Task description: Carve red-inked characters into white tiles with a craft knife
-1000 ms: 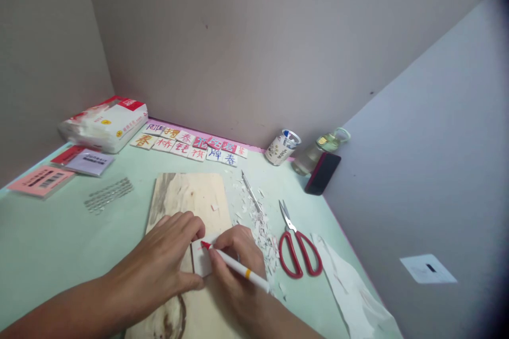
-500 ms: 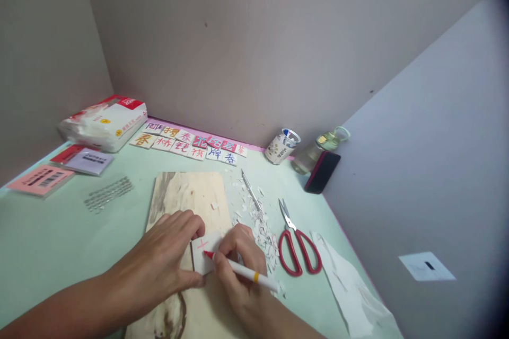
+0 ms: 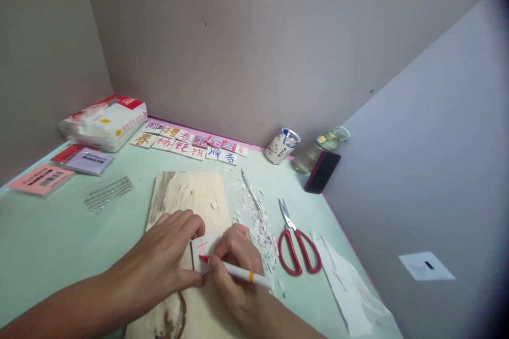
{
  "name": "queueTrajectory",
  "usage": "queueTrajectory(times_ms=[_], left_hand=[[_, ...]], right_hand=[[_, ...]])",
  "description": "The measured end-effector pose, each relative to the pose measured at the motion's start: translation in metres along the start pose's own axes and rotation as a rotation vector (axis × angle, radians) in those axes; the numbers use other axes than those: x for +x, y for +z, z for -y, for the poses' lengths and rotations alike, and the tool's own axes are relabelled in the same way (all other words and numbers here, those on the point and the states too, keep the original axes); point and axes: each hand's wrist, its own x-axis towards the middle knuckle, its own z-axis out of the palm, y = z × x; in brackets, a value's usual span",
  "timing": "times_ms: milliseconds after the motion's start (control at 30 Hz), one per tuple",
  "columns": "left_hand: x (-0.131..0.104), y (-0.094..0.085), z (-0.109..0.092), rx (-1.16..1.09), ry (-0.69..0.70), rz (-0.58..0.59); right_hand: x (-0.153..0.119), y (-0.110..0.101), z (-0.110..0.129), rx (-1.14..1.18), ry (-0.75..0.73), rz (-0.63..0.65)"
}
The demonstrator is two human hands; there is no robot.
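A small white square tile (image 3: 198, 261) with red strokes on it lies on the wooden board (image 3: 191, 188). My left hand (image 3: 170, 254) grips the tile's left side between thumb and fingers. In my right hand (image 3: 238, 270) is a white marker (image 3: 260, 278) with an orange band, its red tip touching the tile below the strokes. The fingers of my right hand cover the tile's right part.
Red-handled scissors (image 3: 300, 249), a craft knife (image 3: 251, 189) and pale scraps (image 3: 264, 238) lie right of the board. Lettered tiles (image 3: 163, 143) stand in rows behind it. A can (image 3: 281, 147), bottle, phone (image 3: 323, 172) and tissue pack (image 3: 105, 122) are farther back.
The marker tip has moved slightly down and left with my right hand, and the red mark on the tile has a longer downward stroke. My left hand has stayed in place.
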Motion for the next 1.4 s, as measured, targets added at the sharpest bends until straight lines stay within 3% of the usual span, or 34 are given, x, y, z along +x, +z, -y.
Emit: queueTrajectory(times_ms=[133,433,600,833,1067,1400], left_hand=[[0.000,-0.001,-0.001,0.014,-0.012,0.002],[-0.001,0.002,0.003,0.038,0.020,-0.015],[-0.001,0.000,0.000,0.035,-0.003,-0.008],[0.002,-0.011,-0.014,0.028,-0.074,0.095],[-0.002,-0.003,-0.003,0.047,-0.022,0.008],[-0.003,0.001,0.002,0.031,-0.001,-0.013]], right_hand=[[-0.002,0.004,-0.003,0.002,0.029,-0.085],[-0.002,0.005,-0.003,-0.034,0.046,-0.076],[-0.004,0.006,-0.004,-0.034,0.037,-0.148],[-0.005,0.004,-0.007,-0.033,0.101,-0.163],[-0.004,0.008,-0.011,-0.031,0.092,-0.141],[-0.002,0.003,-0.006,-0.054,0.040,-0.124]])
